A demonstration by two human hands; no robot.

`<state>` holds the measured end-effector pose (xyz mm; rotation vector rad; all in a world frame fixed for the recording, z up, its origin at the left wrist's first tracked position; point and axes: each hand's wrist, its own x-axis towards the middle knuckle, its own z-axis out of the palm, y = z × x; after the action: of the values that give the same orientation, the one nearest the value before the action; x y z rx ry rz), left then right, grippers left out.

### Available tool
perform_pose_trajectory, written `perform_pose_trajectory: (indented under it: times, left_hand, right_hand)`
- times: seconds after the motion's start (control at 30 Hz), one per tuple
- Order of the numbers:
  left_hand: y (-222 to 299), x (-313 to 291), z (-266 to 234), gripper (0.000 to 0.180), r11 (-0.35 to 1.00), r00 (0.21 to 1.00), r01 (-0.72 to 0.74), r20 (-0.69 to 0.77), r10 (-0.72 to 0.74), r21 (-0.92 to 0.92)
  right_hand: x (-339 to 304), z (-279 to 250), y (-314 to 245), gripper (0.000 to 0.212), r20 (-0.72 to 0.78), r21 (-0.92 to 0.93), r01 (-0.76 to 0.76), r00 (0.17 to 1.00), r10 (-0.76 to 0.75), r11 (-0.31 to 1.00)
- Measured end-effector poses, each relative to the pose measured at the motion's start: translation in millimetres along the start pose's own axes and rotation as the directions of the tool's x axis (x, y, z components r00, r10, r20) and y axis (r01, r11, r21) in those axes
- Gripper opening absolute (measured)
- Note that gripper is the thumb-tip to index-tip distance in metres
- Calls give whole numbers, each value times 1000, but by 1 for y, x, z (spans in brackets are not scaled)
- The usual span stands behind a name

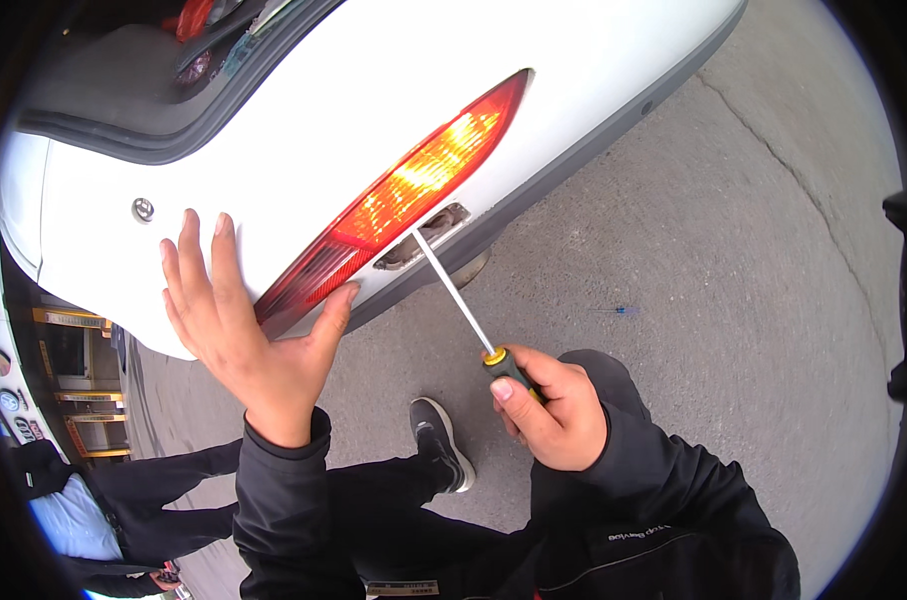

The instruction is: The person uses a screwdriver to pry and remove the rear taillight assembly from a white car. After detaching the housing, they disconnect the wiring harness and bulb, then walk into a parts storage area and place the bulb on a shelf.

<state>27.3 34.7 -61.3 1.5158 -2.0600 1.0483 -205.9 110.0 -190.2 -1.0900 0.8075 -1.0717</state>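
Observation:
My right hand [552, 408] grips a screwdriver [462, 305] by its dark handle with yellow parts. Its long metal shaft reaches up to the lower edge of a lit red and amber tail light [414, 180], and the tip meets that edge beside an opening [402, 255] in the car's bodywork. With fingers spread, my left hand [239, 320] is at the white car body [264, 110], around the darker lower-left end of the light. Its thumb lies near the light's lower edge. Whether the palm presses on the surface, I cannot tell.
A small screwdriver-like tool with a blue part [622, 310] lies on the grey ground [714, 400]. A dark bumper strip [594, 145] runs along the car's edge. Another person in dark trousers [174, 500] stands at the lower left. My shoe [442, 443] is below the car.

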Motion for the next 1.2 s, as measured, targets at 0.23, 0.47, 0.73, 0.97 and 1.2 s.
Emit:
perform_pose_trajectory:
  times: [0.23, 0.47, 0.73, 0.97, 1.2]
  left_hand:
    - [-1, 0, 2, 103, 1000, 1000, 6, -1, -6, -5]
    - [-1, 1, -1, 103, 1000, 1000, 3, 3, -3, -20]
    - [1, 1, -3, 109, 999, 998, 27, 55, -30, 40]
    - [2, 3, -4, 114, 999, 997, 33, 66, -35, 30]
    - [2, 6, -5, 110, 1000, 998, 15, 57, -14, -9]
  right_hand:
    - [12, 17, -4, 27, -36, 140, -14, 999, 19, 990]
    - [21, -5, 17, 29, -17, -161, 160, 986, -165, 974]
    - [17, -28, -14, 26, 112, 33, -98, 989, 94, 995]
    - [6, -37, -7, 26, 69, -61, -39, 997, 43, 997]
    - [7, -41, 17, 32, 82, -238, 134, 990, -117, 962]
